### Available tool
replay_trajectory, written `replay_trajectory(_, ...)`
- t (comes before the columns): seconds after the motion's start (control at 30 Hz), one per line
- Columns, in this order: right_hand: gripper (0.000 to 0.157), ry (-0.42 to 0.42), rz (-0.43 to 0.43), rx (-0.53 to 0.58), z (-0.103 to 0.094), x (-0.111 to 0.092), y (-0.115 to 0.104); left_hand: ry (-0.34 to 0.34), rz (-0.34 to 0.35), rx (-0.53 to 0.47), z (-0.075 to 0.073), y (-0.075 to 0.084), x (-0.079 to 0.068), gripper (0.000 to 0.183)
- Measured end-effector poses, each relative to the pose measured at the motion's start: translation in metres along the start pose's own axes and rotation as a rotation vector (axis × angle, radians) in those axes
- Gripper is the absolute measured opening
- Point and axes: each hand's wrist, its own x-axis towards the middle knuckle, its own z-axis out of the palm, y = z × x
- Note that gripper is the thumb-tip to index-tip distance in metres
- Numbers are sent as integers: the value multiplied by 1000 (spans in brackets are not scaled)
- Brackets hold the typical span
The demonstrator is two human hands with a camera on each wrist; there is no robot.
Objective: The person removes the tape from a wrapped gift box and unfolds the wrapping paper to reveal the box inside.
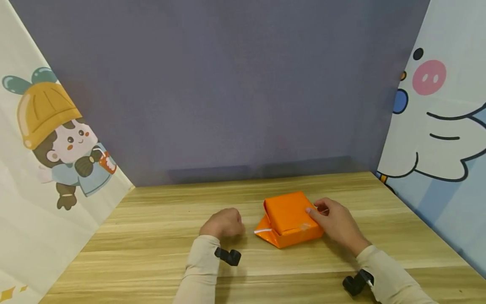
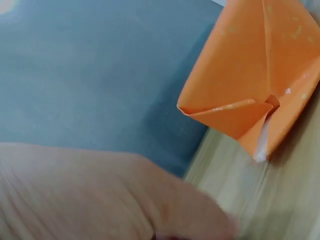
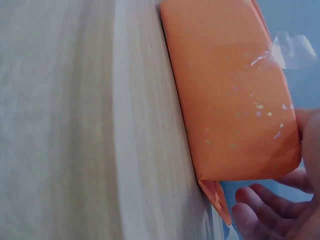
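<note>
A box wrapped in orange paper (image 1: 290, 213) lies flat on the wooden table. At its left end a folded paper flap (image 1: 268, 234) sticks out, edged with a white strip (image 2: 262, 142). My right hand (image 1: 338, 221) grips the box's right end, thumb on top. Below that end, in the right wrist view, a loose paper flap (image 3: 216, 200) hangs near the fingers. Clear tape (image 3: 295, 50) stands up from one edge of the wrapped box. Left of the box, apart from it, my left hand (image 1: 224, 223) is curled; its fingertips are hidden and nothing shows in it.
The light wooden table (image 1: 163, 236) ends at a grey backdrop (image 1: 228, 93). Printed cartoon curtains stand at the left (image 1: 22, 202) and right (image 1: 448, 139). Each wrist carries a small black camera.
</note>
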Motion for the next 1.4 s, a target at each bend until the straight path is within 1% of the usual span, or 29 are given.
replay_trajectory(0.07,61,7,17,-48,-1,0,0,41,15,33,-1,2,0,36)
replay_trajectory(0.1,63,12,22,-74,-1,1,-1,80,21,44,-1,4,1,32)
replay_trajectory(0.17,66,27,25,-125,-2,0,-1,194,49,29,1,9,5,21)
replay_trajectory(0.23,67,44,29,-164,-3,0,-1,323,132,-10,5,16,11,7)
replay_trajectory(0.27,67,50,33,-178,-3,-1,-1,365,177,-32,8,20,14,10)
replay_trajectory(0.33,67,54,39,-194,-4,-1,-1,396,285,-60,14,29,20,27)
replay_trajectory(0.4,67,52,44,-200,-3,-1,-1,373,369,-38,19,36,23,44)
replay_trajectory(0.47,66,58,40,-203,-3,0,1,322,404,6,24,42,24,55)
replay_trajectory(0.53,64,68,33,-199,-3,0,2,292,420,55,27,46,24,61)
replay_trajectory(0.63,61,77,27,-180,-4,1,5,263,393,97,31,48,22,63)
replay_trajectory(0.77,60,77,40,-161,-5,1,8,262,349,129,36,49,21,62)
replay_trajectory(1.0,55,120,66,-116,-6,4,14,311,330,149,39,52,20,56)
replay_trajectory(1.1,54,116,89,-84,-6,5,16,328,327,153,39,53,19,54)
replay_trajectory(1.2,58,92,115,-17,-6,5,17,341,329,145,40,53,18,52)
replay_trajectory(1.3,68,43,158,136,-6,4,16,347,325,131,41,54,19,51)
replay_trajectory(1.4,75,7,182,306,-5,3,16,346,316,115,41,55,18,51)
